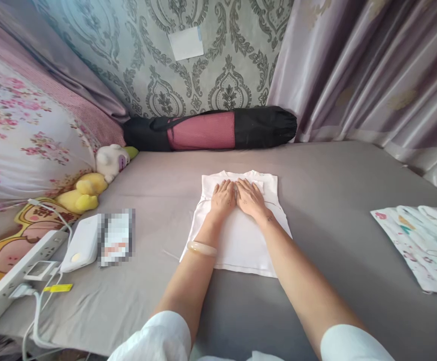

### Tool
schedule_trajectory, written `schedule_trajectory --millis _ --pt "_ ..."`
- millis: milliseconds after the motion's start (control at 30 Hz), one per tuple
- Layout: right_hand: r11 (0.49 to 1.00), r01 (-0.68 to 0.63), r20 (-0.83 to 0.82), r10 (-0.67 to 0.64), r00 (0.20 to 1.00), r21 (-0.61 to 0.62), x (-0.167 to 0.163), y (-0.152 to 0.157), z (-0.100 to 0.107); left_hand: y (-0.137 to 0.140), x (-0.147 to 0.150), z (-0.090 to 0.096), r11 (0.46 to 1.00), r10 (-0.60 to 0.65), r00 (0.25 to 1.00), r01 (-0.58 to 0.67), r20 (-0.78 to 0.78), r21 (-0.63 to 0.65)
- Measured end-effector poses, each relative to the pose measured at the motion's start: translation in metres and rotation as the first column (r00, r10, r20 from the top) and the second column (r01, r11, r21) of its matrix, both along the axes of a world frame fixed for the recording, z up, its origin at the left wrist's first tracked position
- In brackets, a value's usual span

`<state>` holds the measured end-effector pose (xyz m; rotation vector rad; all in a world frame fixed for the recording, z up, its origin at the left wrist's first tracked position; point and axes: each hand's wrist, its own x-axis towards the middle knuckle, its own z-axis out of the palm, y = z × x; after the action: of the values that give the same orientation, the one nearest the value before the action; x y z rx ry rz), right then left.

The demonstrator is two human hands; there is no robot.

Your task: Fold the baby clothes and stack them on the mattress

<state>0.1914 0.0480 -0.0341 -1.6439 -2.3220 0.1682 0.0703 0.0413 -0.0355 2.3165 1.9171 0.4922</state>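
A small white garment (246, 240), which looks like a child's top, lies spread flat on the grey sheet (327, 200). My left hand (223, 196) rests palm down on its upper part, fingers stretched out away from me. Right beside it, my right hand (250, 197) is also flat on the cloth, with the fingers extended. The two hands meet or nearly meet at the garment's middle, just below the neckline, and cover part of its chest. Neither grips anything. A pale bangle (202, 248) circles my left wrist.
At right lies a folded printed cloth (421, 245). A black and pink roll bag (203, 131) runs along the wall. On the left are a white power strip (19, 271), cables, a white power bank (81, 243), a blurred packet (116, 236) and plush toys (85, 193). Curtains (354, 65) hang at right.
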Motion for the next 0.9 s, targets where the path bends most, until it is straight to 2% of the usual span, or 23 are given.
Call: schedule_trajectory --millis 200,333,467,600,733,900 --pt "0.981 0.195 0.032 -0.195 0.98 -0.011 0.004 0.003 0.001 0.015 -0.021 -0.002 0.992 0.122 0.987 -0.124 -0.103 -0.012" --pt "0.935 0.354 0.023 -0.353 0.935 -0.037 0.014 0.007 0.002 0.025 -0.035 -0.001 0.992 0.115 0.985 -0.121 -0.125 -0.043" --pt "0.89 0.455 0.011 -0.455 0.89 -0.029 0.024 0.009 0.002 0.028 -0.051 0.003 0.995 0.04 0.987 -0.054 -0.156 -0.082" --pt "0.885 0.464 0.025 -0.464 0.886 -0.021 0.025 0.009 0.0 0.029 -0.064 0.004 0.991 -0.051 0.986 0.03 -0.158 -0.13" --pt "0.889 0.457 0.034 -0.456 0.89 -0.031 0.024 0.01 -0.001 0.03 -0.067 0.003 0.991 -0.055 0.982 0.031 -0.181 -0.132" --pt "0.917 0.366 0.066 -0.36 0.931 -0.159 0.035 0.009 0.009 0.024 -0.059 0.01 0.996 -0.03 0.966 0.006 -0.256 -0.093"
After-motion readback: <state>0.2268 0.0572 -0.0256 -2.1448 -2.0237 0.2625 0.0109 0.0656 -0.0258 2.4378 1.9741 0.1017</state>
